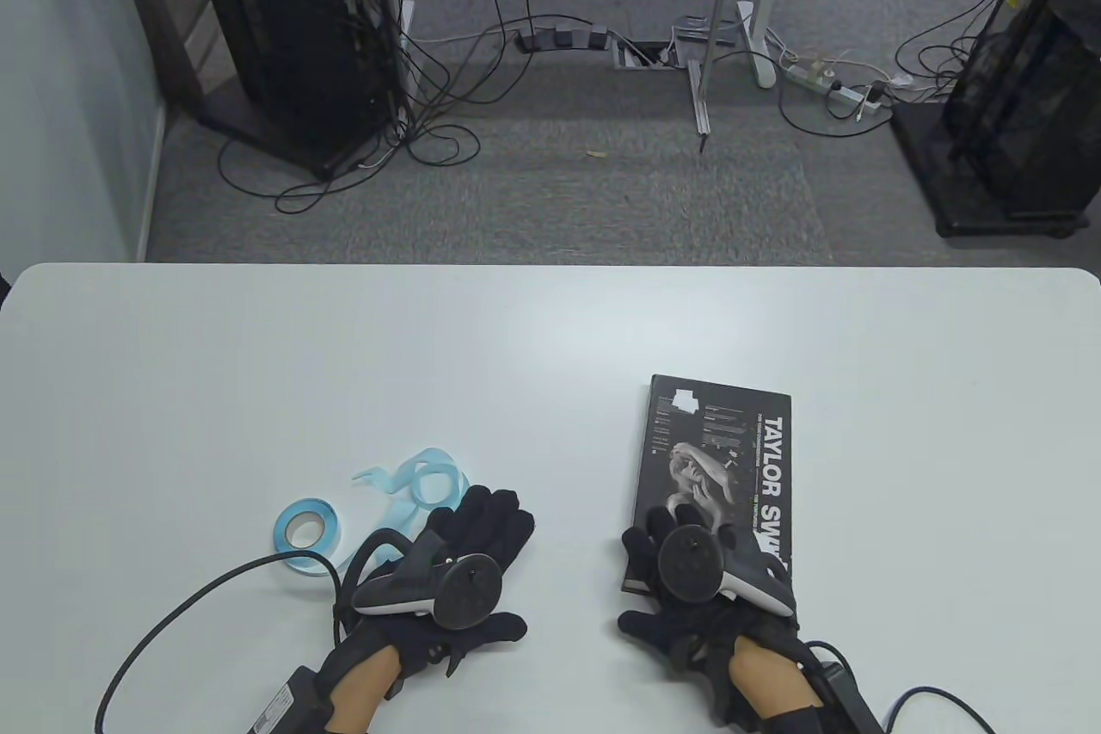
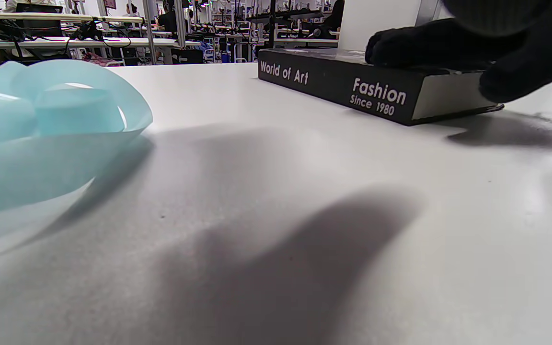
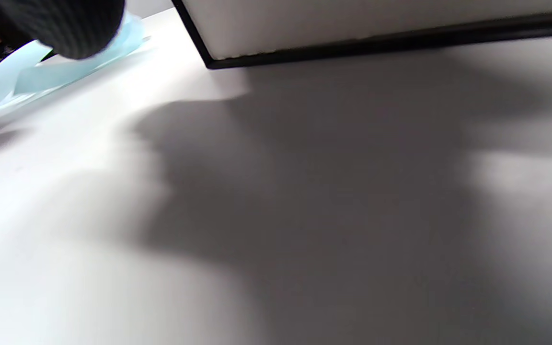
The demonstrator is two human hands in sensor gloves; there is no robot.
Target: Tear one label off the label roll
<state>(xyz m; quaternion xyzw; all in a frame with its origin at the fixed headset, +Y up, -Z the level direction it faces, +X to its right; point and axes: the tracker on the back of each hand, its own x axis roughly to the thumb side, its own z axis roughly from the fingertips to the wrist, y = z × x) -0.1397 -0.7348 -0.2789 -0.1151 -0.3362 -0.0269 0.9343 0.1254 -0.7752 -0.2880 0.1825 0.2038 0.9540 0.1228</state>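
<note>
A blue label roll (image 1: 308,534) lies flat on the white table (image 1: 258,355) at the near left. A loose curl of pale blue strip (image 1: 421,489) runs from it toward my left hand; it also shows in the left wrist view (image 2: 41,124) and the right wrist view (image 3: 65,67). My left hand (image 1: 490,515) lies flat on the table, fingers stretched out, right beside the curl and holding nothing. My right hand (image 1: 658,545) rests on the near left corner of a black book (image 1: 722,459), its fingers (image 2: 429,43) lying on the cover.
The black book (image 2: 376,91) lies flat at the middle right, with a white patch (image 1: 688,400) near its far left corner. Glove cables (image 1: 198,605) trail off the near edge. Beyond the table's far edge is carpeted floor.
</note>
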